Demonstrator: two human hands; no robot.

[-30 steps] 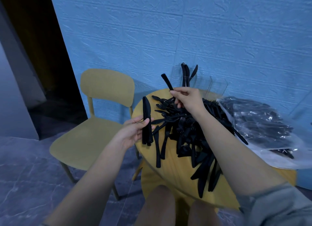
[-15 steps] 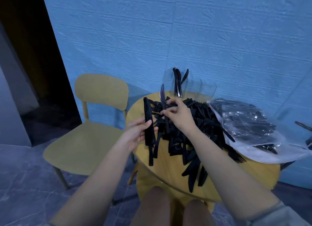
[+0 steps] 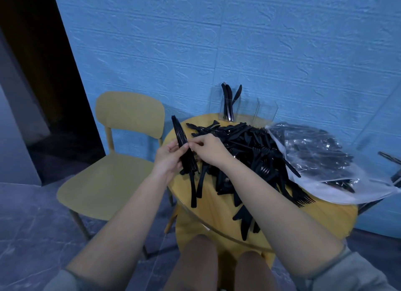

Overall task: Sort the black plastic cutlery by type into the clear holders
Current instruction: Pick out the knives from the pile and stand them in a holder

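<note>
Hands meet at the near-left edge of the round yellow table point(image 3: 217, 206). I see the left hand point(image 3: 168, 160) curled round a bundle of knives point(image 3: 183, 147), thumb on one side and fingers on the other, bundle roughly upright with its blades leaning up and away from the table. Right hand point(image 3: 208, 148) is just beside it, thumb and forefinger pinched together at the bundle's edge, touching it. I can't tell whether that pinch holds a separate knife or just squares the stack.

Pile of loose cutlery point(image 3: 243, 158) covers the middle of the table, forks and knives mixed, some handles trailing toward the near rim. A few pieces lie apart from the pile near the table's front edge.

Clear holders point(image 3: 245, 108) stand at the table's far edge against the blue wall point(image 3: 238, 41). The leftmost compartment has a few knives point(image 3: 227, 99) standing in it, handles down. I can't make out contents in the compartments to its right.

Plastic bag point(image 3: 321, 160) lies on the table's right side, more black cutlery visible through it, hanging past the rim.

Yellow chair point(image 3: 121, 143) sits left of the table, apart from it. My knees point(image 3: 221, 267) show below the table's near edge, grey sleeves point(image 3: 347, 273) at the frame bottom.
</note>
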